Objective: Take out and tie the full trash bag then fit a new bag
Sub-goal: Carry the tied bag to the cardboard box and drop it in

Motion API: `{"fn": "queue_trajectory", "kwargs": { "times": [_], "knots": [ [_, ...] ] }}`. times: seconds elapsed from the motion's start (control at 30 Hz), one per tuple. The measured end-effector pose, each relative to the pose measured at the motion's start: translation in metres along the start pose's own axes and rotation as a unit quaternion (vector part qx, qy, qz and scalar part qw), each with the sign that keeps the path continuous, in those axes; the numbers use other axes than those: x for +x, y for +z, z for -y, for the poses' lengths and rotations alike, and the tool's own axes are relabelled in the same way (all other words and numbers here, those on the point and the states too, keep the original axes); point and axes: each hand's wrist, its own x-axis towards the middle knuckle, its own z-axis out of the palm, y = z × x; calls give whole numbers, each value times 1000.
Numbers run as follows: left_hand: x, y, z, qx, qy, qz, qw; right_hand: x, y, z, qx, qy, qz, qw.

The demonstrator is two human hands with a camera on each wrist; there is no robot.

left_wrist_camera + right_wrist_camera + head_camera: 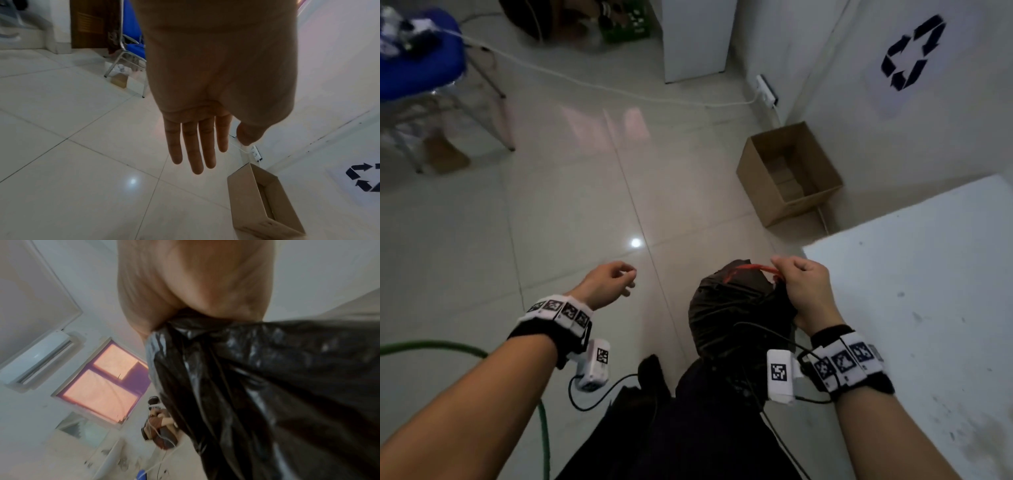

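A full black trash bag [732, 318] hangs in front of my legs, gathered at the top with a red drawstring [753, 269]. My right hand [798, 284] grips the bunched neck of the bag and the drawstring. In the right wrist view the glossy black bag [267, 394] fills the lower right, pinched under my palm [195, 288]. My left hand [616, 277] hovers left of the bag, apart from it and holding nothing. The left wrist view shows its fingers [197, 146] straight over the floor tiles.
An open cardboard box [787, 174] stands by the wall ahead right, under a recycling sign [912, 51]. A white flat surface [914, 308] lies at my right. A blue chair [421, 61] is far left, a white cable [585, 82] crosses the floor, a green hose [544, 428] lies near left.
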Motion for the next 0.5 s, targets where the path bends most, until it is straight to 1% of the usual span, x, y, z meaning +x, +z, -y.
{"fn": "queue_trajectory", "kwargs": {
  "times": [0.07,0.17,0.27,0.33,0.4,0.43,0.5],
  "knots": [
    [28,-17,-10,-2,-23,6,1000,35,12,24,25,-11,-12,1000],
    [70,-40,1,61,-104,43,992,92,27,58,58,-23,-17,998],
    [109,-74,13,142,-210,81,964,153,41,89,82,-25,-13,996],
    [129,-97,2,166,-254,88,949,190,49,105,82,-22,-15,996],
    [161,-113,-25,167,-265,95,945,224,56,122,78,-16,-25,997],
    [182,-119,-41,162,-264,88,947,241,58,129,74,-11,-30,997],
    [232,-122,-86,148,-242,84,955,278,59,146,75,-4,-56,996]
  ]
}}
